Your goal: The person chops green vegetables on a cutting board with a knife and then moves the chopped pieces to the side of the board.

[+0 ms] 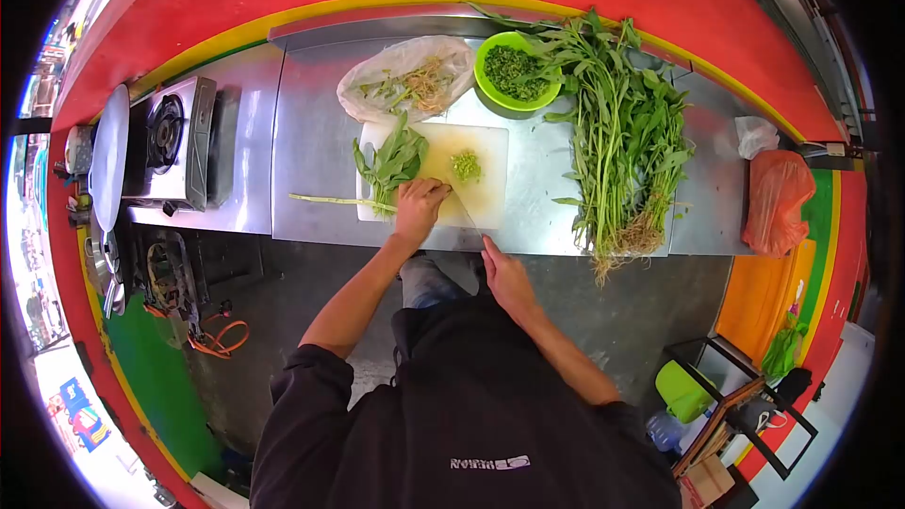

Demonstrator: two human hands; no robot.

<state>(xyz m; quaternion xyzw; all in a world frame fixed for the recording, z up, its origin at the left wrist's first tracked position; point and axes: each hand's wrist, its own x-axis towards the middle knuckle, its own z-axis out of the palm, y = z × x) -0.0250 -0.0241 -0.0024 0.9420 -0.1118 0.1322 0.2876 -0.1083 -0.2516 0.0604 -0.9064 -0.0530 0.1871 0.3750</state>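
Observation:
On the white cutting board (pixel 490 209), my left hand (pixel 420 205) is closed on the greens near the board's middle. Leafy greens (pixel 394 158) lie beside its fingers, and a pale stem (pixel 330 199) sticks out past the board's left edge. My right hand (pixel 505 273) is wrapped round the handle of a knife (pixel 464 207) at the board's front edge. The thin blade points up and left toward my left fingertips. A small pile of chopped green pieces (pixel 466 166) sits just beyond the blade.
Behind the board are a clear plastic bag (pixel 363 90) with roots and scraps and a green bowl (pixel 483 85) of chopped greens. Long rooted greens (pixel 617 123) lie at the right, with a red bag (pixel 779 203) beyond. A gas stove (pixel 196 146) stands at the left.

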